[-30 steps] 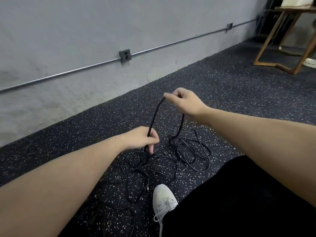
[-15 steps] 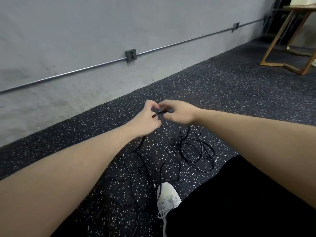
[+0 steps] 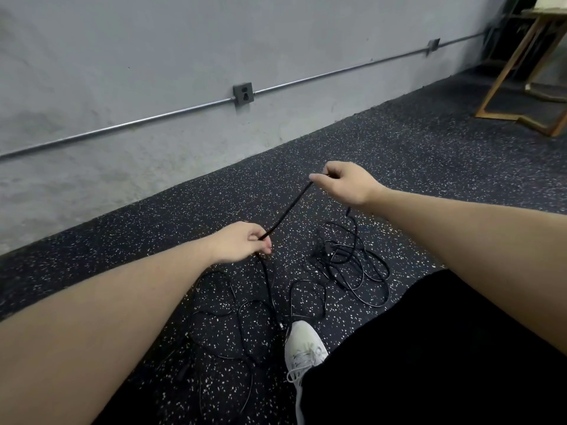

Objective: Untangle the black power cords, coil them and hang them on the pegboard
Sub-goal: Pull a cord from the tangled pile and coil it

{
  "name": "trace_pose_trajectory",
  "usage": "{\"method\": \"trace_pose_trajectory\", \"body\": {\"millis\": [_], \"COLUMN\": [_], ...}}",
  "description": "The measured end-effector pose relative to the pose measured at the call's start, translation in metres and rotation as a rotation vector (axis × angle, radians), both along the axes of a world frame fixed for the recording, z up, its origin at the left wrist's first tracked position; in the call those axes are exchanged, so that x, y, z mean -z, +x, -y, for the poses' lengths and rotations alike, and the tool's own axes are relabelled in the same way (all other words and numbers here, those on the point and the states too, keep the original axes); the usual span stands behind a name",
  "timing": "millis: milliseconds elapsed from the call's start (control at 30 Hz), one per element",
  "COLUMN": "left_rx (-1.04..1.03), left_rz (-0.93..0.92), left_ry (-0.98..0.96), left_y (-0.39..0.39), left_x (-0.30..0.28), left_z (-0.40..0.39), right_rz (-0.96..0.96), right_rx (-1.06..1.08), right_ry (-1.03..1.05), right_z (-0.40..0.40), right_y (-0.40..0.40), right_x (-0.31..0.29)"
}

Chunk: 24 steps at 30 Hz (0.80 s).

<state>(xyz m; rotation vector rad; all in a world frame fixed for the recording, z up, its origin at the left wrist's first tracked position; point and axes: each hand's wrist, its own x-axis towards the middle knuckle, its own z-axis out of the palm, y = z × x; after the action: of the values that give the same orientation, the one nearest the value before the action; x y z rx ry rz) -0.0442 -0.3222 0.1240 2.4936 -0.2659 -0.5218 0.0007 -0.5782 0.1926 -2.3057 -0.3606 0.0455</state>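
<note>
Fingers of both the left hand [image 3: 242,242] and the right hand [image 3: 343,182] pinch one taut black cord [image 3: 290,207], which runs toward one o'clock above the tangle [image 3: 346,265].

The wooden stand [image 3: 521,72] is cut by the right edge — the cord tangle's [image 3: 346,262] plugs are too small to tell apart.

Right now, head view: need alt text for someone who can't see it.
Two bare hands stretch a length of black power cord taut above a speckled dark floor, the left hand low and the right hand higher. Loose cord tangles lie below, beside a white shoe, with a grey wall behind.
</note>
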Motion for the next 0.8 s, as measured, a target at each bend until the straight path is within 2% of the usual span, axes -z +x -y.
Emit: {"method": "trace_pose_trajectory", "body": {"millis": [133,300,400,500,600,700,800], "left_rx": [-0.037,-0.033,-0.097,-0.186,-0.267,-0.338,-0.311], "left_rz": [0.098,0.257,0.369,0.348,0.326,0.422,0.33], "left_ry": [-0.025,-0.151,-0.199,-0.226,-0.247,-0.185,-0.15], "left_y": [-0.002,-0.003,0.002,0.006,0.005,0.005,0.004], "left_x": [-0.002,-0.017,-0.024,-0.02,-0.01,0.009,0.041], "left_z": [0.003,0.027,0.041,0.035,0.019,-0.001,-0.016], "right_rz": [-0.052,-0.149,-0.11,-0.051,-0.056,-0.082,-0.093], "right_rx": [0.058,-0.208,-0.39,-0.484,-0.468,-0.373,-0.275], "right_ry": [-0.184,-0.328,-0.442,-0.512,-0.546,-0.591,-0.692], "right_z": [0.006,-0.01,-0.036,-0.05,-0.052,-0.052,-0.053], "right_y": [0.006,-0.001,-0.005,-0.004,0.005,0.02,0.038], "right_x": [0.007,0.011,0.011,0.015,0.025,0.04,0.059]}}
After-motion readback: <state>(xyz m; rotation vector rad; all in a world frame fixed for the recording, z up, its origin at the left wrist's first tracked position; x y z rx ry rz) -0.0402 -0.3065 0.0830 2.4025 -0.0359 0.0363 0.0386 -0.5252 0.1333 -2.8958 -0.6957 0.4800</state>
